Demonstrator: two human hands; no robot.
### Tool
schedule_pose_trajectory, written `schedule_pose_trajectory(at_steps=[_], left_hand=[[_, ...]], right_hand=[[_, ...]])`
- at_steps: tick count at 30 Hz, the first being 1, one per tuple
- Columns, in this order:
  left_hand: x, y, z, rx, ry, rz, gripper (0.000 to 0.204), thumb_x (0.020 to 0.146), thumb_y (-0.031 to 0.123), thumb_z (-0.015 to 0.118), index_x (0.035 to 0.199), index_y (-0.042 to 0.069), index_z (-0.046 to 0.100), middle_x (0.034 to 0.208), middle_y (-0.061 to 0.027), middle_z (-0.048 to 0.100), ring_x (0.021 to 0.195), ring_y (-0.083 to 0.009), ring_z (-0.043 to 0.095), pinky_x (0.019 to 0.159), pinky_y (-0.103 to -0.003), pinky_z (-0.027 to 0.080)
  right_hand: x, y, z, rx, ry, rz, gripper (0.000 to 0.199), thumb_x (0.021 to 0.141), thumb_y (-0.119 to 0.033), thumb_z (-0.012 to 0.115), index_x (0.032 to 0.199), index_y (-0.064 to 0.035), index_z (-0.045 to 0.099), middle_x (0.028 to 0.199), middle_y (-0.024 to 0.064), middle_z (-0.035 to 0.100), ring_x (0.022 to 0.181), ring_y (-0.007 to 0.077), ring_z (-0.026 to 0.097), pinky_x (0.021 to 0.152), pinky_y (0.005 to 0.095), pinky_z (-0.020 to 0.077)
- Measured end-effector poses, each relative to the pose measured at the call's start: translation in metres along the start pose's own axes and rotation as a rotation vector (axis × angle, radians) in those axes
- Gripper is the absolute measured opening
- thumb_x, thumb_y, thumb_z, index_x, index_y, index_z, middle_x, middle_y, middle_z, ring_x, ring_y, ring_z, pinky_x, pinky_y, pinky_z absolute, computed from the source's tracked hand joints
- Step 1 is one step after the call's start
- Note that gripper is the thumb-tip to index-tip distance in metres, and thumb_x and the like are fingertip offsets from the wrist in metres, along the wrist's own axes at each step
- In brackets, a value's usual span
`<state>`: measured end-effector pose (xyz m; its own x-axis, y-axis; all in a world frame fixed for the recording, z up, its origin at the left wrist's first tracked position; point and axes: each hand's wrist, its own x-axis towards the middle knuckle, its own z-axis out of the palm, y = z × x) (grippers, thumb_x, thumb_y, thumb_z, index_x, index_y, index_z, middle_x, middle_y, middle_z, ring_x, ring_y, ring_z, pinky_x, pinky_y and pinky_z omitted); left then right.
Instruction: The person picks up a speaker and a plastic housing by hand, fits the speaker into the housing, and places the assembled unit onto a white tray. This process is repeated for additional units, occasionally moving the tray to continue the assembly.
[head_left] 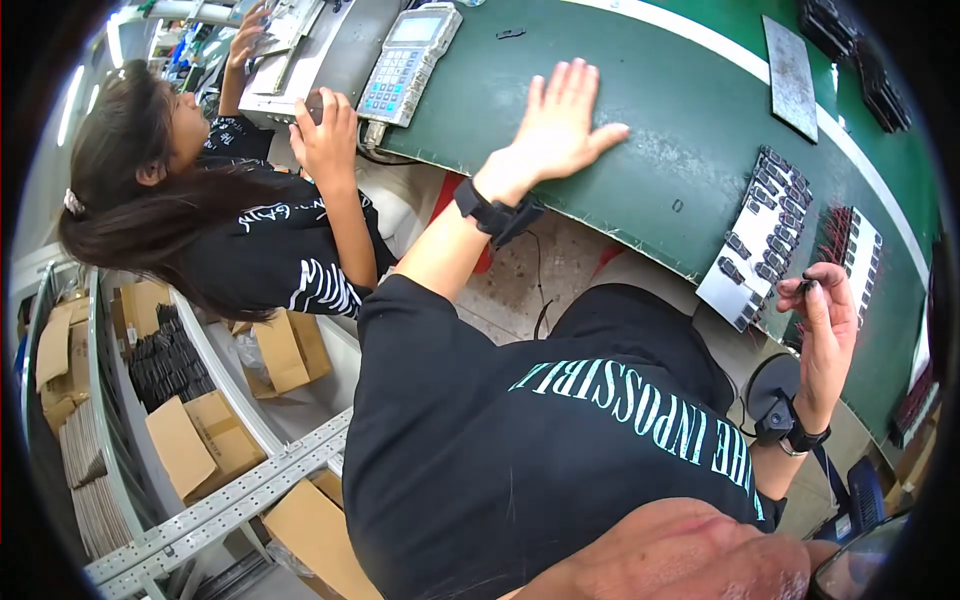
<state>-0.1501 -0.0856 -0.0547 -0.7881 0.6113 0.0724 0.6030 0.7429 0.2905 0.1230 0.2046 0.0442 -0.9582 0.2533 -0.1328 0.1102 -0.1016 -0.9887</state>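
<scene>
My left hand point(562, 128) lies palm down on the green table point(640, 90), its fingers stretched out and nothing in them. At the right, my right hand point(830, 320) is raised by the table's near edge. Its thumb and fingers pinch a small black part point(806, 284), whose exact kind is too small to make out. Just left of that hand is a pale tray point(722, 290) carrying several small black parts point(775, 215) in rows. Beyond the hand stands a second pale tray point(853, 250), with similar dark pieces and thin red wires.
A grey keypad unit point(410, 65) with a screen sits at the table's left, beside a co-worker point(230, 200) whose hands are at a metal machine. Far right lie a flat metal plate point(790, 80) and black trays point(880, 85). Cardboard boxes point(205, 445) fill a rack behind, lower left.
</scene>
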Motion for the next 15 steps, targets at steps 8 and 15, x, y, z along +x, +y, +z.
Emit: schedule_pose_trajectory(at_steps=[8, 15], left_hand=[[0.028, 0.009, -0.052, 0.118, 0.093, 0.137, 0.044, 0.091, 0.039, 0.063, 0.115, 0.002, 0.069, 0.111, -0.012, 0.068, 0.116, -0.0356, 0.055, 0.104, -0.047, 0.041], [0.016, 0.037, -0.03, 0.078, 0.385, 0.286, 0.011, 0.082, 0.02, 0.075, 0.084, 0.009, 0.076, 0.087, -0.0071, 0.068, 0.092, -0.0281, 0.061, 0.084, -0.04, 0.052]], right_hand=[[-0.011, -0.001, 0.001, 0.025, -0.002, -0.06, 0.013, 0.102, -0.011, 0.056, 0.112, -0.0023, 0.056, 0.102, 0.009, 0.066, 0.085, 0.0136, 0.063, 0.082, 0.0278, 0.0515], [-0.017, 0.01, -0.008, 0.05, 0.036, -0.073, 0.013, 0.102, -0.007, 0.056, 0.113, -0.0004, 0.057, 0.105, 0.0088, 0.062, 0.086, 0.0142, 0.063, 0.082, 0.0279, 0.051]])
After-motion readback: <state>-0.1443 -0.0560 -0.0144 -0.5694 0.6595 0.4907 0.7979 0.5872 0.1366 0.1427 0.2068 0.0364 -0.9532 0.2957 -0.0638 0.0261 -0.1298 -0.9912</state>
